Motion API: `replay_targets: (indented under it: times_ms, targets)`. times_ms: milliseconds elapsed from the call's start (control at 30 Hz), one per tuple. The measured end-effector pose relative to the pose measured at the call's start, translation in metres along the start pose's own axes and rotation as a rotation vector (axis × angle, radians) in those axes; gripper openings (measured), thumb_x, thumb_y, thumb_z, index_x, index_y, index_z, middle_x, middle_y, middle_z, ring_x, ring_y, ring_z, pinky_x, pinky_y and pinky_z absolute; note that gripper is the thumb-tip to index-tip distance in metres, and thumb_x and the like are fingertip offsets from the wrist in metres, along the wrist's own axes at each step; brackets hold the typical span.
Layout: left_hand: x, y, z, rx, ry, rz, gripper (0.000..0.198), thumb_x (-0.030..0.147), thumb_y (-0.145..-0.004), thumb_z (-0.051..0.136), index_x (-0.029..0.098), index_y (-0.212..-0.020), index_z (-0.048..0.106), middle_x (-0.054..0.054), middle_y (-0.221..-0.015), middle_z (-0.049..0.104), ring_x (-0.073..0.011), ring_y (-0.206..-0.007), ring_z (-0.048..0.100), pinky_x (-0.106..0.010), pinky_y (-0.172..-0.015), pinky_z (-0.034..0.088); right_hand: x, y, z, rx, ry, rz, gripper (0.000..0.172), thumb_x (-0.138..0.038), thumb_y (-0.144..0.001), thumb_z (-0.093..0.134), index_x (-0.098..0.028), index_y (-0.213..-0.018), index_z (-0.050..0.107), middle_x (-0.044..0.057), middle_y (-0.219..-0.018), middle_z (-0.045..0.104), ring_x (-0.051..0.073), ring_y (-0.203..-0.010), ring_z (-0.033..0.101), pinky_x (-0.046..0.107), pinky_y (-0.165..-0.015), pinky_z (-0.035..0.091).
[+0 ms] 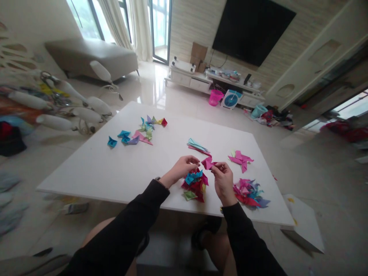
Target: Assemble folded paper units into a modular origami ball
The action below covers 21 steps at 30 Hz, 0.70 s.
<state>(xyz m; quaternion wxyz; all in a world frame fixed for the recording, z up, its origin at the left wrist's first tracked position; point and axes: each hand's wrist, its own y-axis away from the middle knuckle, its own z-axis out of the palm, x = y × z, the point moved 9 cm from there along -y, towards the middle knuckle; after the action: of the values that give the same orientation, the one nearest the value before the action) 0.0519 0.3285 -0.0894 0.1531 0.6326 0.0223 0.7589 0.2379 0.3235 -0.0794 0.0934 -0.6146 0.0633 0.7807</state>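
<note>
My right hand (223,178) pinches a magenta folded-paper piece (207,163) above the white table. To its left, my left hand (187,166) is loosely curved with thumb and fingers slightly apart, close to the piece but apparently not holding it. Below and between my hands lies a pile of folded paper (197,187) in red, blue, green and yellow, partly covered by my fingers. Just beyond them rest some light-blue and pink paper strips (197,145). A second pile of folded paper (250,193), in pink, red, blue and purple, sits right of my right hand.
Pink and green folded papers (242,159) lie on the white table (138,172) toward the right. Scattered origami pieces (148,130) occupy its far left. A lamp with several white shades (86,109) stands beyond the left edge. A white box (303,222) is at the right corner.
</note>
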Motion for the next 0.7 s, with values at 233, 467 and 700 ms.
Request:
replay_targets:
  times_ms: [233, 467, 700]
  targets:
    - [-0.007, -0.010, 0.015, -0.044, -0.015, 0.012, 0.033, 0.041, -0.071, 0.080, 0.012, -0.084, 0.072, -0.004, -0.074, 0.069, -0.0120, -0.064, 0.059, -0.024, -0.062, 0.044, 0.002, -0.004, 0.000, -0.034, 0.038, 0.024, 0.028, -0.026, -0.066, 0.082, -0.021, -0.077, 0.057, -0.005, -0.072, 0.061, 0.013, -0.069, 0.061, 0.029, -0.069, 0.049]
    - [-0.016, -0.010, 0.019, -0.018, 0.036, 0.005, 0.033, 0.041, -0.069, 0.082, 0.013, -0.083, 0.072, -0.005, -0.075, 0.069, -0.0120, -0.063, 0.058, -0.023, -0.058, 0.041, -0.006, 0.001, 0.001, -0.058, 0.115, 0.006, 0.031, -0.032, -0.069, 0.081, -0.023, -0.078, 0.053, -0.005, -0.073, 0.059, 0.015, -0.070, 0.061, 0.030, -0.071, 0.051]
    - [-0.016, -0.004, 0.019, 0.010, 0.037, 0.032, 0.028, 0.038, -0.068, 0.082, 0.014, -0.078, 0.071, -0.004, -0.073, 0.069, -0.0113, -0.062, 0.058, -0.023, -0.060, 0.044, -0.001, 0.003, -0.003, -0.043, 0.144, -0.014, 0.030, -0.031, -0.069, 0.080, -0.023, -0.079, 0.052, -0.005, -0.074, 0.058, 0.014, -0.072, 0.059, 0.030, -0.072, 0.051]
